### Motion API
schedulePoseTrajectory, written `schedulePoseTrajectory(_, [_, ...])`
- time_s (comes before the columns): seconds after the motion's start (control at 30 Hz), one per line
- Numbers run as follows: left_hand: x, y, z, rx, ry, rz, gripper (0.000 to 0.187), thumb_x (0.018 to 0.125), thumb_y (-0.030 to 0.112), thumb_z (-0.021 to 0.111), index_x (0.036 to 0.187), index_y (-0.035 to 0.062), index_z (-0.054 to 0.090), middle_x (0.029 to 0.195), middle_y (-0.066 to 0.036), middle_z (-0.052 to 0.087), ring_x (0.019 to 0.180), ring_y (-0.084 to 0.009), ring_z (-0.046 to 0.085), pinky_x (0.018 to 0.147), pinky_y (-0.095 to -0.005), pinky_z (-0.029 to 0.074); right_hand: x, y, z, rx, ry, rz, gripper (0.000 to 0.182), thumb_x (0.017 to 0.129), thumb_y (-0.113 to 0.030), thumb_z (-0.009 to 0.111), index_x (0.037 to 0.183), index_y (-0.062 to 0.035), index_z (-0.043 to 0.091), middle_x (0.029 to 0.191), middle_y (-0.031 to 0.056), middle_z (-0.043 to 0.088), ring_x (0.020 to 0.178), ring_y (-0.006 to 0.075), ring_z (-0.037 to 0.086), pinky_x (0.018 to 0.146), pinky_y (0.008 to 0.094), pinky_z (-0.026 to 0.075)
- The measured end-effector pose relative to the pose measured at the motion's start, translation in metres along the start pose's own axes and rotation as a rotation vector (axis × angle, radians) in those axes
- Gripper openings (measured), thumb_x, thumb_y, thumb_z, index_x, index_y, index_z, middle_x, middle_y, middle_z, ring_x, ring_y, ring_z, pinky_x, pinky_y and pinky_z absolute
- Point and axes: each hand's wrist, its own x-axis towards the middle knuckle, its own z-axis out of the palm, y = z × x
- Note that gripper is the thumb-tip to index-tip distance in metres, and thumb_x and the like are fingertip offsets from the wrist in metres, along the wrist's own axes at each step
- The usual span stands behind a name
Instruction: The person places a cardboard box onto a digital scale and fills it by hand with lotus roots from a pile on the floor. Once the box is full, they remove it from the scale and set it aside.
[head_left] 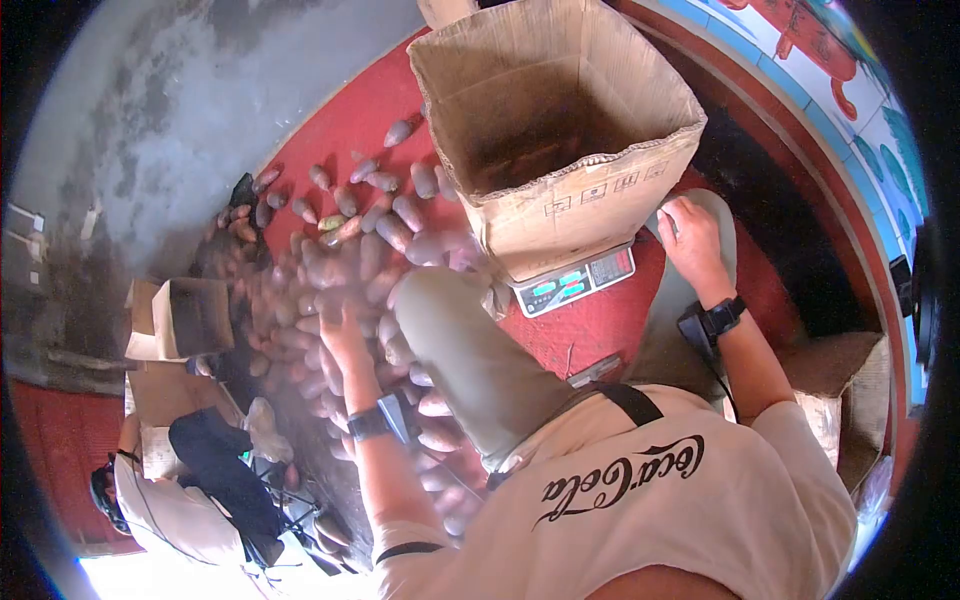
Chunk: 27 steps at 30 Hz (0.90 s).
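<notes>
Over a large pile of reddish-brown tubers (395,232) on the left, my left hand (343,335) reaches down. Its fingers are smeared by motion, so what they hold, if anything, is unclear. My right hand (690,238) rests by my right knee, beside the cardboard box, with its fingers curled in and nothing visible in them. The tall open box (590,215) stands on a digital scale (575,286) with lit green displays. The inside of the box is dark, and its contents are hard to make out.
Another person (180,510) sits at the lower left, near smaller open boxes (180,320). A red mat (545,335) lies under the scale and tubers. More cardboard (840,400) stands at the right, by a tiled wall (885,170). My knees flank the scale.
</notes>
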Motion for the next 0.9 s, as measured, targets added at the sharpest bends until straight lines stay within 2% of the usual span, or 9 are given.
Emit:
schedulePoseTrajectory(0.03, [-0.007,0.006,0.004,-0.027,-0.026,-0.036,0.035,0.092,0.018,0.06,0.119,-0.0042,0.058,0.117,-0.011,0.062,0.106,-0.0205,0.056,0.094,-0.0318,0.043,-0.001,0.0,-0.001,-0.001,0.004,-0.004,0.007,0.084,-0.011,0.062,0.083,-0.0051,0.059,0.08,0.0136,0.06,0.074,0.0348,0.059,0.068,0.0443,0.047])
schedulePoseTrajectory(0.17, [-0.022,0.034,0.013,0.062,0.034,0.027,0.038,0.093,0.019,0.059,0.123,-0.0033,0.056,0.119,-0.012,0.061,0.109,-0.0215,0.055,0.097,-0.0328,0.041,-0.002,0.0,-0.003,0.001,0.02,-0.005,0.007,0.083,-0.011,0.062,0.082,-0.0052,0.059,0.08,0.013,0.06,0.074,0.0342,0.059,0.067,0.0439,0.048])
schedulePoseTrajectory(0.2, [-0.026,0.042,0.017,0.03,0.069,0.02,0.038,0.091,0.018,0.059,0.12,-0.0061,0.056,0.117,-0.018,0.061,0.109,-0.0284,0.057,0.094,-0.036,0.043,-0.003,0.002,-0.002,0.001,0.032,-0.01,0.007,0.083,-0.011,0.062,0.082,-0.0053,0.059,0.08,0.0128,0.059,0.074,0.0339,0.059,0.067,0.0438,0.048])
schedulePoseTrajectory(0.33, [-0.032,0.058,0.023,0.01,0.072,0.129,0.039,0.092,0.019,0.057,0.122,-0.0063,0.054,0.122,-0.018,0.059,0.114,-0.0288,0.055,0.098,-0.0372,0.041,-0.006,0.002,-0.007,0.048,0.062,-0.014,0.007,0.082,-0.011,0.062,0.081,-0.0053,0.058,0.079,0.0122,0.059,0.073,0.0327,0.059,0.067,0.0437,0.048])
schedulePoseTrajectory(0.43, [-0.036,0.066,0.031,0.019,0.108,0.182,0.039,0.094,0.023,0.057,0.123,-0.0035,0.055,0.12,-0.015,0.061,0.108,-0.024,0.056,0.097,-0.0348,0.042,-0.009,0.001,-0.01,0.039,0.069,0.008,0.007,0.082,-0.011,0.062,0.08,-0.0054,0.058,0.078,0.0121,0.058,0.072,0.0323,0.058,0.067,0.0436,0.048])
schedulePoseTrajectory(0.53, [-0.036,0.064,0.038,0.036,0.138,0.162,0.04,0.095,0.024,0.057,0.123,-0.0042,0.055,0.12,-0.015,0.06,0.107,-0.024,0.056,0.095,-0.035,0.043,-0.014,0.005,-0.012,0.044,0.082,0.015,0.007,0.083,-0.011,0.062,0.08,-0.0056,0.058,0.078,0.0119,0.058,0.072,0.0321,0.058,0.067,0.043,0.048])
schedulePoseTrajectory(0.63, [-0.047,0.075,0.045,-0.009,0.051,0.134,0.047,0.095,0.025,0.053,0.128,-0.008,0.049,0.128,-0.023,0.055,0.12,-0.0321,0.052,0.102,-0.0391,0.039,-0.019,0.004,-0.018,0.085,0.11,0.034,0.007,0.083,-0.011,0.062,0.081,-0.006,0.058,0.078,0.0118,0.057,0.072,0.0318,0.058,0.067,0.0427,0.048])
schedulePoseTrajectory(0.9, [-0.069,0.092,0.067,0.041,-0.013,0.278,0.044,0.097,0.029,0.052,0.122,-0.0068,0.052,0.117,-0.023,0.059,0.109,-0.0332,0.057,0.095,-0.0403,0.043,-0.038,0.004,-0.029,0.121,0.11,0.047,0.006,0.081,-0.01,0.063,0.081,-0.0059,0.058,0.078,0.0113,0.057,0.073,0.0314,0.058,0.067,0.0417,0.047])
